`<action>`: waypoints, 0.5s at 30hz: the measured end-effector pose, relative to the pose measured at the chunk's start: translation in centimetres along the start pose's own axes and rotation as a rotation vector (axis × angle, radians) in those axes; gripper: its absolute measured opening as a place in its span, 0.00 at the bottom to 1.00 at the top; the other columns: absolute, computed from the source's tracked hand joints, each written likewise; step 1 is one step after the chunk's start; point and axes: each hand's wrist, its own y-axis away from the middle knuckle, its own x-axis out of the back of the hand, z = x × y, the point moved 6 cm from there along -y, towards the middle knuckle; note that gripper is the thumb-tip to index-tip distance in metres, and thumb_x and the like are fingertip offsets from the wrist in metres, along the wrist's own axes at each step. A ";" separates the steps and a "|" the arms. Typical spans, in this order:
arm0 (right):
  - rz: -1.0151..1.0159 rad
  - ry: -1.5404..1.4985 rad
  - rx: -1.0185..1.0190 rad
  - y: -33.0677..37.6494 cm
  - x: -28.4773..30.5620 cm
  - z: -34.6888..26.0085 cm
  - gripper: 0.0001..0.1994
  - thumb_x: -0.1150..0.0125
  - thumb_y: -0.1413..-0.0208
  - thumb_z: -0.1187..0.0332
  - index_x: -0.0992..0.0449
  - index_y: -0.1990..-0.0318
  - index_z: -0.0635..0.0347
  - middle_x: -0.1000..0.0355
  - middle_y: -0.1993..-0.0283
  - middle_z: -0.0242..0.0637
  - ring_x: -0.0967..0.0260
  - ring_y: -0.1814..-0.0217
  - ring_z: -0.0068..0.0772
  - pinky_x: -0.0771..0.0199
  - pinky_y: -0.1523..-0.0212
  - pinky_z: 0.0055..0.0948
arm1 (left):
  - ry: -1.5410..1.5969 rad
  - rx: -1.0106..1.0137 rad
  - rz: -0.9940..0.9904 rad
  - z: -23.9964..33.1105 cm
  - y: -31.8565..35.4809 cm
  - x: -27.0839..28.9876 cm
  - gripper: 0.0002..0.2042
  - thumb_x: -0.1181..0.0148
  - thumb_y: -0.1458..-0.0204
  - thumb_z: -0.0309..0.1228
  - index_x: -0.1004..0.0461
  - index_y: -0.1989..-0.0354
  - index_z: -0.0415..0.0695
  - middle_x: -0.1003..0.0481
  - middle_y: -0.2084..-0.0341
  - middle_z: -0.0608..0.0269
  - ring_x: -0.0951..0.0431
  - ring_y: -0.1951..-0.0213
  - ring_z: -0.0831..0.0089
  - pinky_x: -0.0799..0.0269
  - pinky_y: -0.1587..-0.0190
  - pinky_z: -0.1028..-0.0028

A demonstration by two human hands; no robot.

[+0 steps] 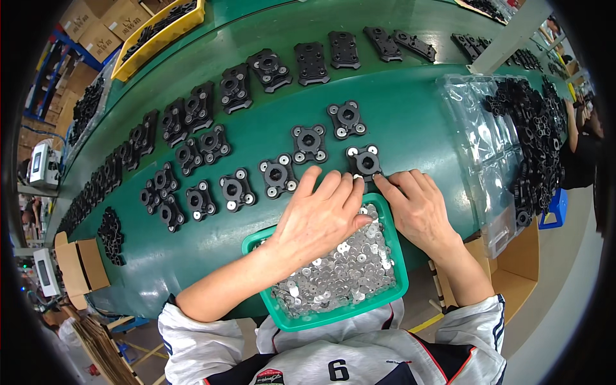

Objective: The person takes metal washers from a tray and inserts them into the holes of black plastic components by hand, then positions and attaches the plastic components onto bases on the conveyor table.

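Both hands (319,215) on black plastic bracket (365,162), steel washers (340,269), green tray (401,273)

The washers (340,269) are bright, shiny metal, heaped in a smooth green plastic tray (398,256). Beyond the tray, the black brackets (277,174) look like matt moulded plastic, on a smooth, slightly glossy green belt (398,102). Right of the tray lies clear, glossy plastic wrap (481,147); left of it, brown cardboard (80,269).

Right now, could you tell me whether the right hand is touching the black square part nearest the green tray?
Touching. In the head view, the right hand's fingertips rest on the lower edge of the black square part, just beyond the green tray of washers, with no gap visible.
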 end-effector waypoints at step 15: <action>0.041 -0.070 -0.041 0.3 0.1 0.4 0.17 0.37 0.51 0.75 0.21 0.51 0.58 0.29 0.59 0.33 0.30 0.62 0.34 0.29 0.61 0.30 | 0.277 0.009 0.080 -0.9 -0.5 0.0 0.21 0.34 0.48 0.41 0.23 0.50 0.40 0.26 0.59 0.59 0.30 0.59 0.64 0.38 0.46 0.63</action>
